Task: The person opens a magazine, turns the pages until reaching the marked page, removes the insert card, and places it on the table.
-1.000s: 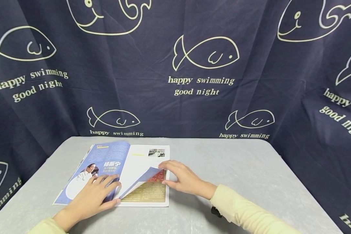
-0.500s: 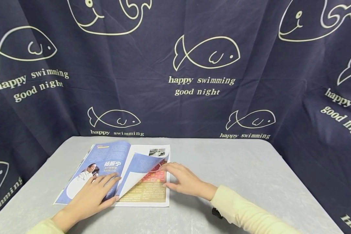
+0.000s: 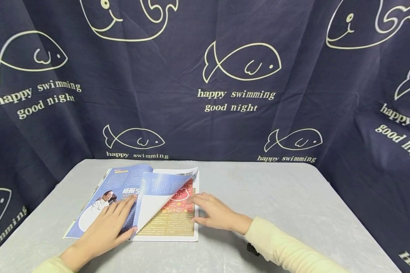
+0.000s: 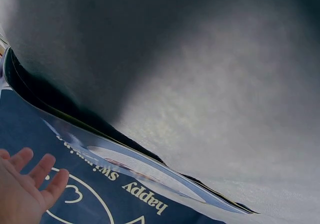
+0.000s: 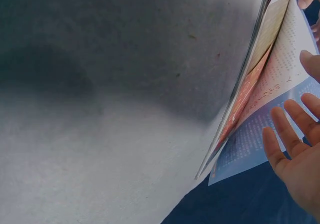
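Observation:
An open magazine point(image 3: 167, 238) lies on the left half of the table. My left hand point(image 3: 104, 227) rests flat on its blue left page point(image 3: 121, 176), fingers extended and thumb beside the fold. A turned-up leaf point(image 3: 160, 185) curls over from the right side, its upper corner standing raised. Beneath it show a red patterned area point(image 3: 180, 198) and a gold printed page point(image 3: 171, 223). At the right edge my right hand point(image 3: 218, 212) has its fingertips over the red area, holding nothing. Spread fingers of that hand point(image 5: 300, 144) overlap the leaf in the right wrist view.
The grey table point(image 3: 270, 201) extends to the right of the magazine. A dark blue curtain point(image 3: 177, 87) with fish drawings hangs behind and on both sides. A small black object point(image 3: 253, 248) shows under the right sleeve.
The leaf's lower corner has left my right hand's fingers and swung up and left, uncovering more of the red area. My right hand has shifted slightly right; my left hand stays almost still.

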The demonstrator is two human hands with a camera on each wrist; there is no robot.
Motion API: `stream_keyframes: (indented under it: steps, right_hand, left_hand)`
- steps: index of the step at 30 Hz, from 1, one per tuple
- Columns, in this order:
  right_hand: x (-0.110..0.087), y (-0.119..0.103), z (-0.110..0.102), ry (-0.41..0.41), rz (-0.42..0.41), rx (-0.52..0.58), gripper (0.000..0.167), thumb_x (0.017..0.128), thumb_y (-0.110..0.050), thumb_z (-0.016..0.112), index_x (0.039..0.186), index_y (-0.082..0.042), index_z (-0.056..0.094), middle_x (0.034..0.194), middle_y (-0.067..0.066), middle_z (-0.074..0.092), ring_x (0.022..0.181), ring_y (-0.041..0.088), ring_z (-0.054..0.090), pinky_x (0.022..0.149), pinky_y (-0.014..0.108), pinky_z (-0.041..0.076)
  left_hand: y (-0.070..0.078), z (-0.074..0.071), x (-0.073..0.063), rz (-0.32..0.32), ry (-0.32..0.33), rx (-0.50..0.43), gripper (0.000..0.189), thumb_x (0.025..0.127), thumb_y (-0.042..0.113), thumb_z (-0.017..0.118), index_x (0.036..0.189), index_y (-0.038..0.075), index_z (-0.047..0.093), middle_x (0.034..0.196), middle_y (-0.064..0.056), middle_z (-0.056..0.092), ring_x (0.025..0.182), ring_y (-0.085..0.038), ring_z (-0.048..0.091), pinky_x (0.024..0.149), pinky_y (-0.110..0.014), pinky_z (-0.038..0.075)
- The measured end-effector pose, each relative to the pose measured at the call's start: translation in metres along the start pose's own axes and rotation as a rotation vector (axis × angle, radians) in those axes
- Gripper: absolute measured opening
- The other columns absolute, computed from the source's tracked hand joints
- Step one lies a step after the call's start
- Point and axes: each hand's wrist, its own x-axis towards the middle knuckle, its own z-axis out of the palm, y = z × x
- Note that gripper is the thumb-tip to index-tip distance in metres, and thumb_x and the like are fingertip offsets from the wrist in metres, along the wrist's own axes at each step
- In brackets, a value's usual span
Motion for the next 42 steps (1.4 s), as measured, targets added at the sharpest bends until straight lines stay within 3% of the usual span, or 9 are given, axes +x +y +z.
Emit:
stream_keyframes:
  steps: [5,8,12,24,32,36,39,41,42]
  right_hand:
    - [0.001,0.001,0.001,0.004,-0.01,-0.012,0.046,0.081,-0.03,0.065,0.121,-0.01,0.054,0.123,0.001,0.057,0.114,0.016,0.052,0.099,0.035,0.038]
    - [0.002,0.002,0.002,-0.006,-0.007,-0.017,0.046,0.081,-0.03,0.066,0.12,-0.01,0.054,0.122,0.001,0.058,0.113,0.016,0.052,0.099,0.035,0.038]
    - [0.004,0.003,0.003,-0.015,-0.002,-0.021,0.045,0.08,-0.029,0.066,0.119,-0.01,0.055,0.122,0.001,0.058,0.112,0.017,0.052,0.097,0.034,0.039]
    - [0.01,0.009,0.003,-0.048,0.049,-0.022,0.044,0.081,-0.027,0.066,0.12,-0.011,0.055,0.121,0.001,0.058,0.111,0.017,0.052,0.096,0.036,0.04]
    - [0.015,0.016,0.002,-0.057,0.073,-0.035,0.042,0.081,-0.028,0.066,0.118,-0.012,0.057,0.12,0.0,0.059,0.11,0.017,0.052,0.096,0.035,0.04]
    - [0.017,0.02,0.003,-0.056,0.088,-0.023,0.039,0.08,-0.027,0.067,0.115,-0.012,0.058,0.116,-0.001,0.06,0.105,0.016,0.053,0.093,0.035,0.041]
    - [0.019,0.023,0.004,-0.06,0.104,-0.022,0.038,0.08,-0.026,0.067,0.114,-0.012,0.058,0.114,0.0,0.061,0.105,0.016,0.053,0.092,0.035,0.041]
    - [0.021,0.024,0.004,-0.063,0.115,-0.02,0.038,0.08,-0.026,0.067,0.115,-0.012,0.057,0.116,0.0,0.06,0.106,0.017,0.052,0.093,0.036,0.041]
    - [0.021,0.025,0.004,-0.064,0.121,-0.02,0.039,0.081,-0.026,0.067,0.115,-0.012,0.057,0.116,0.001,0.06,0.107,0.017,0.052,0.093,0.036,0.04]
  left_hand:
    - [-0.001,0.0,0.001,0.01,0.018,-0.005,0.085,0.075,0.048,0.059,0.14,0.0,0.032,0.139,-0.017,0.04,0.12,-0.035,0.042,0.098,-0.044,0.026]
    - [-0.001,0.0,0.002,0.01,0.015,-0.001,0.086,0.074,0.046,0.06,0.141,0.002,0.03,0.144,-0.017,0.032,0.123,-0.037,0.037,0.11,-0.036,0.011]
    - [-0.001,-0.001,0.002,0.027,0.025,-0.008,0.082,0.074,0.043,0.059,0.141,0.005,0.032,0.147,-0.02,0.027,0.126,-0.039,0.032,0.113,-0.027,-0.006]
    - [-0.003,0.003,0.002,0.081,0.031,-0.025,0.06,0.076,0.035,0.058,0.132,0.016,0.049,0.144,-0.016,0.034,0.128,-0.039,0.03,0.113,-0.029,-0.008]
    - [-0.001,0.002,0.002,0.098,0.022,-0.031,0.054,0.078,0.03,0.059,0.131,0.021,0.051,0.14,-0.012,0.041,0.123,-0.038,0.037,0.104,-0.04,0.013]
    - [-0.001,0.001,0.003,0.102,0.013,-0.037,0.054,0.079,0.031,0.059,0.131,0.024,0.05,0.136,-0.011,0.045,0.123,-0.037,0.037,0.112,-0.032,0.0]
    - [-0.001,0.002,0.002,0.104,0.006,-0.032,0.054,0.079,0.031,0.059,0.131,0.024,0.05,0.135,-0.011,0.047,0.123,-0.038,0.036,0.111,-0.026,-0.012]
    - [-0.001,0.002,0.001,0.1,-0.001,-0.022,0.053,0.079,0.032,0.059,0.131,0.024,0.05,0.135,-0.01,0.047,0.122,-0.038,0.037,0.111,-0.026,-0.012]
    - [-0.001,0.003,0.0,0.094,-0.007,-0.017,0.053,0.079,0.032,0.059,0.131,0.024,0.05,0.135,-0.01,0.047,0.123,-0.037,0.037,0.113,-0.029,-0.007]
